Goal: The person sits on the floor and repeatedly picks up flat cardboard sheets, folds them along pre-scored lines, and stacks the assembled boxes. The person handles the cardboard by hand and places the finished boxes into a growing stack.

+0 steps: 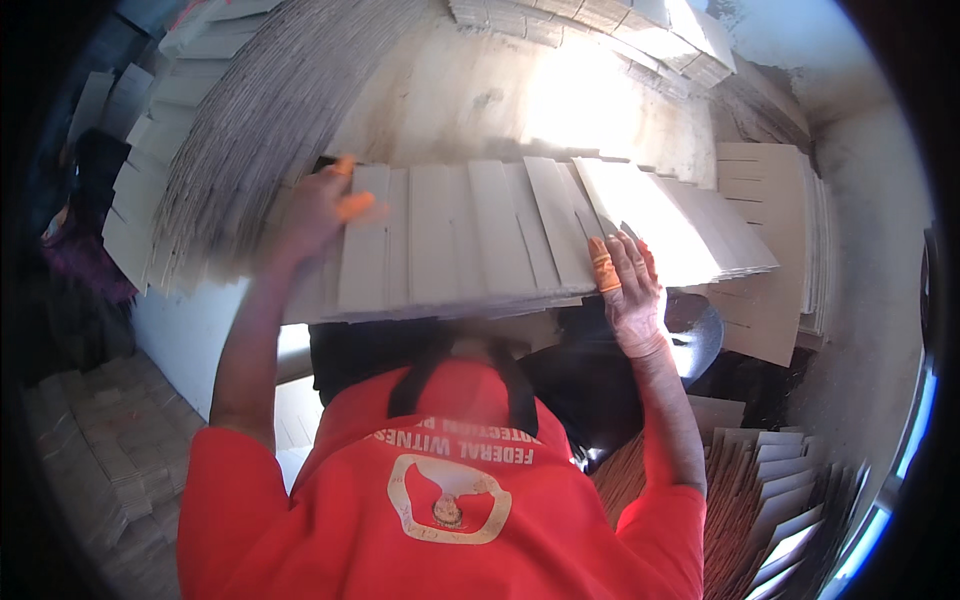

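A fanned row of pale slotted cardboard sheets (440, 235) lies across in front of me, overlapping from left to right. My left hand (316, 210) is at the row's left end, slightly blurred, with its thumb and a finger apart and orange covers on their tips. On the right part of the row rests my right hand (632, 290), fingers stretched out over the sheets' near edge, with an orange cover on a finger. Neither hand shows anything gripped. Strong sunlight washes out the sheets just beyond my right hand.
A long, dense row of cardboard pieces on edge (270, 110) runs along the left. Slotted sheets (765, 230) lean at the right, by the wall (870, 200). More cardboard is stacked at the lower left (120, 440), lower right (770, 480) and far back (600, 20).
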Demonstrator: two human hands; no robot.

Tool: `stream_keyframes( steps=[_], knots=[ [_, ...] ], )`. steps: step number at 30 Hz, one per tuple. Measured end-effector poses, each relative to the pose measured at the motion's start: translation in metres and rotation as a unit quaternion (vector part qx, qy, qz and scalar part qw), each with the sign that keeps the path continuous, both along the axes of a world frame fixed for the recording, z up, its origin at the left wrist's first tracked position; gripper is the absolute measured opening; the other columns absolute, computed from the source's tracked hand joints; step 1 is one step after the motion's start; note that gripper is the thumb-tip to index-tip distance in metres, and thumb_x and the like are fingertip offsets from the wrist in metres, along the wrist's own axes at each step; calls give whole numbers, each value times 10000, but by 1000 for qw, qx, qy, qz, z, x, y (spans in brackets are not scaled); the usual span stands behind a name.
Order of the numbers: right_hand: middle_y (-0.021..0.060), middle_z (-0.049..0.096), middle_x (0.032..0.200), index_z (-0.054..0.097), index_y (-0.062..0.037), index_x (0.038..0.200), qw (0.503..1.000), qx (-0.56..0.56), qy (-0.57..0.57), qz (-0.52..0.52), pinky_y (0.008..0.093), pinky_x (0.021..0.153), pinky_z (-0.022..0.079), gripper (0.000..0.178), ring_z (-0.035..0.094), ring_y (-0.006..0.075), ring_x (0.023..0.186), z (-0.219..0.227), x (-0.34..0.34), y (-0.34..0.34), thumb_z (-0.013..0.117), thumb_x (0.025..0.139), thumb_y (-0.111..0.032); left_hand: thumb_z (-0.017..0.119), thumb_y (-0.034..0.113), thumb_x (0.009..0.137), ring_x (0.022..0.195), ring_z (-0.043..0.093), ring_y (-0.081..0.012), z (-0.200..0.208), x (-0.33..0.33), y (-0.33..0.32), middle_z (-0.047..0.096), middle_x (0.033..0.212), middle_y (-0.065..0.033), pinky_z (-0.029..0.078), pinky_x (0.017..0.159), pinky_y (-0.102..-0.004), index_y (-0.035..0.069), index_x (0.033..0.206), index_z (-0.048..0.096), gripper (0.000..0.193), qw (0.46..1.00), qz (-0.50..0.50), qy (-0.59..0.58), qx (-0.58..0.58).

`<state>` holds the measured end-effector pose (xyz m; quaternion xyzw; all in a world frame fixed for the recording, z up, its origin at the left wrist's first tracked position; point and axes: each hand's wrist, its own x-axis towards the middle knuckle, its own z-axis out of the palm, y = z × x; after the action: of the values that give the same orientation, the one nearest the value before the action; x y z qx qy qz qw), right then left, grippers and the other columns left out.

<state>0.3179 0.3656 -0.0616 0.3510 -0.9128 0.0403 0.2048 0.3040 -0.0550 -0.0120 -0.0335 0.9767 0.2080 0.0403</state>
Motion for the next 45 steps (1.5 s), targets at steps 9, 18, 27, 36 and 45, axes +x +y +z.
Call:
stream_keyframes(
  steps=[9, 18, 27, 36, 45],
  knots=[
    [95, 635, 798, 477, -157, 1435, 998, -16, -6, 58, 375, 642, 515, 658, 628, 265, 736, 136, -131, -39, 548, 808, 30, 539, 343, 992, 1184, 617, -252, 158, 2, -67, 609, 1336, -137, 489, 1021, -370, 81, 1391, 539, 477, 863, -69, 499, -35],
    [165, 687, 933, 615, -205, 1308, 972, 38, -228, -31, 413, 761, 547, 480, 673, 325, 842, 95, -191, -49, 489, 904, 22, 816, 199, 761, 1398, 373, -337, 112, -24, 52, 425, 1489, -184, 341, 1133, -427, 55, 1489, 372, 864, 933, -171, 309, 67],
    [213, 677, 975, 680, -73, 1150, 960, -136, -245, 13, 465, 850, 503, 369, 639, 377, 972, 96, -175, -62, 507, 842, 35, 776, 148, 784, 1216, 507, -421, 52, -121, 118, 552, 1277, -277, 433, 991, -465, 15, 1430, 394, 762, 932, -303, 196, 35],
    [177, 492, 1404, 423, -127, 1459, 983, -35, 179, -6, 560, 1131, 270, 601, 421, 362, 1335, 225, -104, -13, 586, 881, -141, 736, -12, 762, 860, 604, -390, 152, -106, 139, 622, 930, -200, 485, 731, -424, -36, 1130, 631, 383, 889, -287, 342, 107],
    [138, 369, 1533, 205, -111, 1555, 762, 155, 0, -629, 565, 1025, 384, 1024, 370, 344, 1392, 47, -69, 282, 769, 775, -462, 730, -77, 656, 859, 586, -289, 303, -68, 73, 621, 930, -99, 497, 712, -378, 17, 1090, 643, 453, 693, -167, 660, -240]
  ],
)
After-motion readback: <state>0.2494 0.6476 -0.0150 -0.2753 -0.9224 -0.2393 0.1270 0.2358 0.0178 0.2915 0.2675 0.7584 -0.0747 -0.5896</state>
